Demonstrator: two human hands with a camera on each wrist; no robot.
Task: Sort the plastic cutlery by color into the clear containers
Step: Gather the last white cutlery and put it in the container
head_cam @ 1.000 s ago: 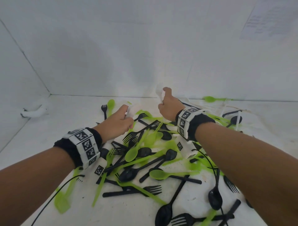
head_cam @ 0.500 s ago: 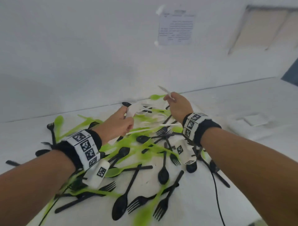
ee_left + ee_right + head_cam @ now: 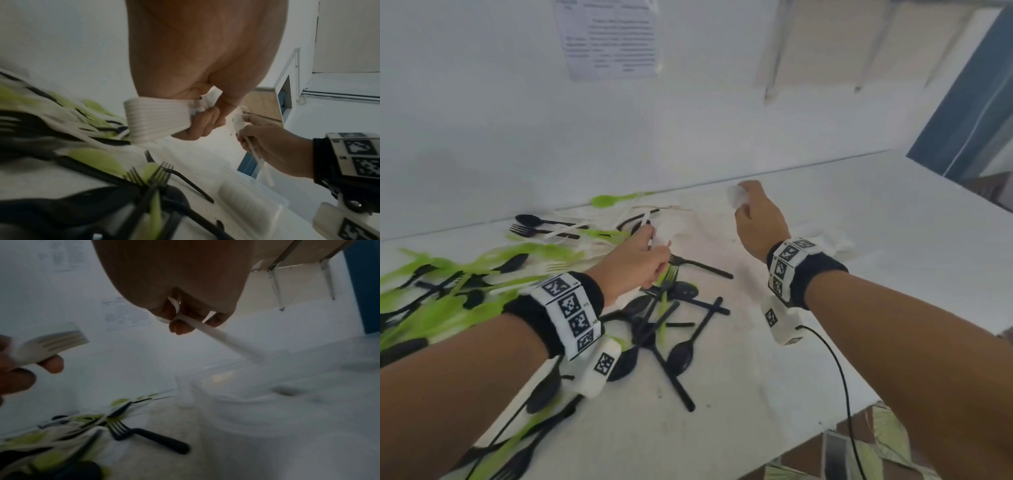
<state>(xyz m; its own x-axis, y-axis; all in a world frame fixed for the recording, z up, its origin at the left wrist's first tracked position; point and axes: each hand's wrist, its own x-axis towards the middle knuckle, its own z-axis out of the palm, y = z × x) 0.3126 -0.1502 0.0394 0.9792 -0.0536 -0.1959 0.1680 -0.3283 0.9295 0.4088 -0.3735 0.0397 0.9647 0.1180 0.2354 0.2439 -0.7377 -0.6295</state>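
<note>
The white table [image 3: 825, 342] meets the wall along its far edge, and its near right edge drops off below the right forearm; its right half is mostly bare, while green and black cutlery [image 3: 465, 284] is heaped over the left and centre. A clear container [image 3: 252, 204] sits on the bare side under the right wrist; in the head view it is largely hidden by the wristband, but both wrist views show its pale rim, blurred. The two hands are apart above the table. The left hand [image 3: 633, 263] grips a stack of white forks [image 3: 156, 120], seen as a ridged bundle only in the left wrist view. The right hand [image 3: 758, 219] pinches one white utensil [image 3: 213, 332]; its handle slants down toward the container. One black fork [image 3: 698, 265] lies alone between the hands.
</note>
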